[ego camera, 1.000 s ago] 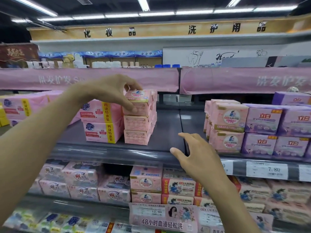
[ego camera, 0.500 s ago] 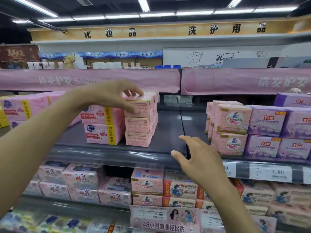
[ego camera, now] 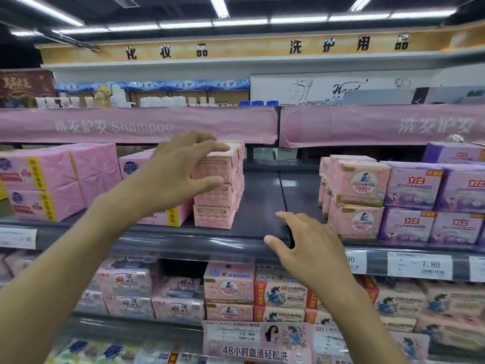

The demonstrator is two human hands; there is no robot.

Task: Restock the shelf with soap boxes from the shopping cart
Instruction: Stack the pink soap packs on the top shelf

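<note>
A stack of pink soap boxes [ego camera: 214,203] stands on the dark middle shelf [ego camera: 258,206]. My left hand [ego camera: 181,172] reaches over it. Its straight fingers lie on the top soap box [ego camera: 237,151] and the thumb touches the stack's front face. To the right, my right hand [ego camera: 312,250] hovers at the shelf's front edge, fingers spread and holding nothing. The shopping cart is out of view.
Large pink wrapped packs [ego camera: 57,179] sit left of the stack. Pink and purple soap boxes [ego camera: 409,198] fill the shelf's right side, with bare shelf between them and the stack. Price tags [ego camera: 420,265] line the edge. More soap packs [ego camera: 228,285] fill the shelf below. A pink banner [ego camera: 131,124] hangs above.
My left hand's fingers have straightened and flattened over the top box, which now sits square on the stack. My right hand has stayed near the shelf edge.
</note>
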